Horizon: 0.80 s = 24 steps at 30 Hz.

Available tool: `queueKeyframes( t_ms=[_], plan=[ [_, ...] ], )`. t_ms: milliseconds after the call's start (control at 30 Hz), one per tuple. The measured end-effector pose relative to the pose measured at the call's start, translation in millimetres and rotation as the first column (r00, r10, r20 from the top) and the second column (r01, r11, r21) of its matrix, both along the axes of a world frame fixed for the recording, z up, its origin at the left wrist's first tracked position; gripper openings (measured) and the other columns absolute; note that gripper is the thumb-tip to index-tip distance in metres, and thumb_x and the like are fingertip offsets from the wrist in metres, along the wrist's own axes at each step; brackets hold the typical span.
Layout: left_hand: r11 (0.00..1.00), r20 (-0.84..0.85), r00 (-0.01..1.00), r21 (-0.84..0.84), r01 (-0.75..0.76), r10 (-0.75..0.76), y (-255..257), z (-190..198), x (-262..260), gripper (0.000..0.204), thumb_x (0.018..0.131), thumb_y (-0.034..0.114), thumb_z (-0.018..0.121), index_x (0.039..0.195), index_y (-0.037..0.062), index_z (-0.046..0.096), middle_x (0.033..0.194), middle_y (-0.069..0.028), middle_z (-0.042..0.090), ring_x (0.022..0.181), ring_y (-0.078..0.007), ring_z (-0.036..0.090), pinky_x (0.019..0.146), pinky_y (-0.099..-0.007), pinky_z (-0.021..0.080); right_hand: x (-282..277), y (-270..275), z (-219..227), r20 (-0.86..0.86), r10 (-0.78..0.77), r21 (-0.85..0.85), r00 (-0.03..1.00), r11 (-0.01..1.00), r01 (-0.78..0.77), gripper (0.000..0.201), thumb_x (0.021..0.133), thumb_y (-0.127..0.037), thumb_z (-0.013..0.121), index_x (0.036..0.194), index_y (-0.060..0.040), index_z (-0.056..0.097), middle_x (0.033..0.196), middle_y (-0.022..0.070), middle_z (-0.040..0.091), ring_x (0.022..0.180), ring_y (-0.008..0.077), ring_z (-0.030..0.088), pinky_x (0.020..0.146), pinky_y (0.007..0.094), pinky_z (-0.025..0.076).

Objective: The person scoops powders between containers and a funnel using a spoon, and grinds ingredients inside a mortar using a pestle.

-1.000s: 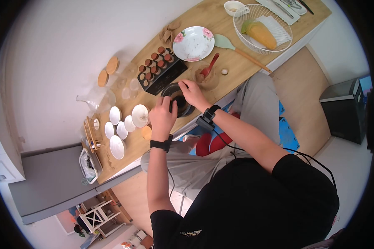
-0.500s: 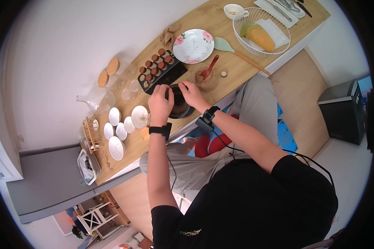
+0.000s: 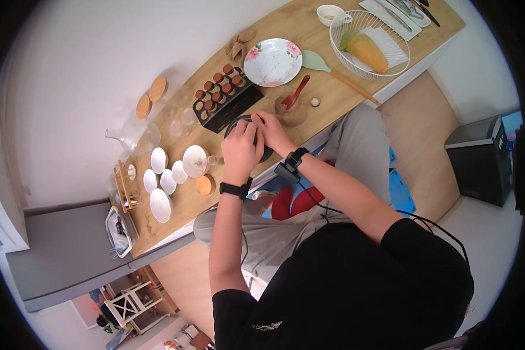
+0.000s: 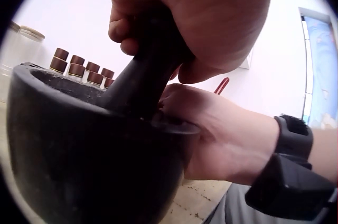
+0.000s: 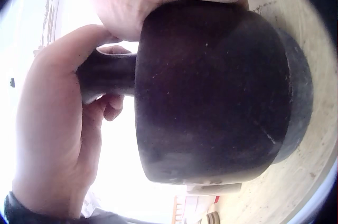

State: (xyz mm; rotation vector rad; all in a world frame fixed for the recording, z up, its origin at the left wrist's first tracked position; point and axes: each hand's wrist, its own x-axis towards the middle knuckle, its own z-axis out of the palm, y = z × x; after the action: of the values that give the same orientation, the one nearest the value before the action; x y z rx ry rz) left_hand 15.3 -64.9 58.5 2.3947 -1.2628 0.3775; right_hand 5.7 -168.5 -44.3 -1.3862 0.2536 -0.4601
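A dark stone mortar (image 5: 211, 92) stands on the wooden table. My left hand (image 3: 239, 153) grips the dark pestle (image 4: 142, 73) from above, its fingers wrapped round the upper end. The pestle leans inside the mortar, and its lower end is hidden behind the rim in the left wrist view. My right hand (image 3: 272, 134) holds the mortar at its right side, close beside the left hand. Most of the mortar's mouth is covered by my hands in the head view, so what lies in it is hidden.
Behind the mortar is a black rack (image 3: 233, 108) of brown-capped bottles. White bowls (image 3: 161, 205) stand to the left; a clear bowl (image 3: 297, 116) with a red spatula (image 3: 296, 93) stands to the right. Farther off are a flowered plate (image 3: 273, 63) and a wire basket (image 3: 399, 61).
My left hand, with the pestle, has first moved away from me over the mortar, then to the right and back toward me, close to the right hand. The right hand stays at the mortar.
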Motion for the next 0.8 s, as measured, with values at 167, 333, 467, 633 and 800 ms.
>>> queueKeyframes(
  t_ms=[167, 333, 467, 633, 800],
  plan=[
    [0.999, 0.013, 0.999, -0.006, -0.051, 0.051, -16.9, -1.8, 22.3, 0.014, 0.085, 0.020, 0.061, 0.080, 0.0069, 0.060, 0.076, -0.0105, 0.057, 0.067, -0.0314, 0.062, 0.056, -0.0409, 0.049, 5.3, 4.6, -11.4, 0.038, -0.046, -0.080, 0.998, 0.996, 0.049, 0.025, 0.096, -0.019, 0.051, 0.095, 0.0045, 0.061, 0.083, 0.0215, 0.065, 0.079, 0.0364, 0.065, 0.070, 0.0393, 0.048],
    [0.993, -0.025, 0.993, -0.019, -0.119, 0.118, -11.7, -2.2, 34.4, 0.018, 0.086, 0.022, 0.060, 0.079, 0.0057, 0.060, 0.077, -0.0122, 0.058, 0.068, -0.0347, 0.062, 0.056, -0.0434, 0.049, 3.5, 5.2, -1.0, 0.047, -0.096, -0.036, 0.994, 0.995, 0.097, 0.026, 0.096, -0.018, 0.051, 0.100, 0.0040, 0.064, 0.088, 0.0233, 0.066, 0.083, 0.0379, 0.065, 0.072, 0.0403, 0.049],
    [0.987, -0.098, 0.982, 0.024, -0.159, 0.161, 0.5, 3.5, 33.1, 0.017, 0.088, 0.021, 0.060, 0.084, 0.0049, 0.062, 0.081, -0.0141, 0.061, 0.071, -0.0380, 0.061, 0.059, -0.0448, 0.048, 2.9, 3.6, 1.1, -0.014, -0.093, -0.077, 0.996, 0.993, 0.092, 0.027, 0.095, -0.019, 0.053, 0.101, 0.0043, 0.065, 0.090, 0.0244, 0.067, 0.085, 0.0395, 0.064, 0.074, 0.0410, 0.049],
    [0.982, -0.127, 0.976, 0.089, -0.166, 0.177, 14.5, 9.5, 20.9, 0.015, 0.086, 0.019, 0.062, 0.084, 0.0050, 0.058, 0.083, -0.0139, 0.060, 0.072, -0.0387, 0.060, 0.061, -0.0461, 0.048, 2.6, 4.4, -0.7, -0.049, -0.100, -0.083, 0.994, 0.992, 0.096, 0.027, 0.095, -0.020, 0.054, 0.099, 0.0044, 0.065, 0.088, 0.0239, 0.067, 0.084, 0.0394, 0.064, 0.074, 0.0410, 0.049],
    [0.986, -0.189, 0.970, 0.088, -0.139, 0.153, 16.0, 12.1, 3.6, 0.011, 0.082, 0.016, 0.064, 0.083, 0.0061, 0.058, 0.083, -0.0127, 0.060, 0.071, -0.0376, 0.061, 0.059, -0.0456, 0.048, 3.3, 4.9, -3.0, 0.001, -0.105, -0.067, 0.994, 0.992, 0.105, 0.026, 0.095, -0.020, 0.054, 0.099, 0.0036, 0.065, 0.085, 0.0227, 0.066, 0.081, 0.0382, 0.065, 0.072, 0.0405, 0.049]
  ],
)
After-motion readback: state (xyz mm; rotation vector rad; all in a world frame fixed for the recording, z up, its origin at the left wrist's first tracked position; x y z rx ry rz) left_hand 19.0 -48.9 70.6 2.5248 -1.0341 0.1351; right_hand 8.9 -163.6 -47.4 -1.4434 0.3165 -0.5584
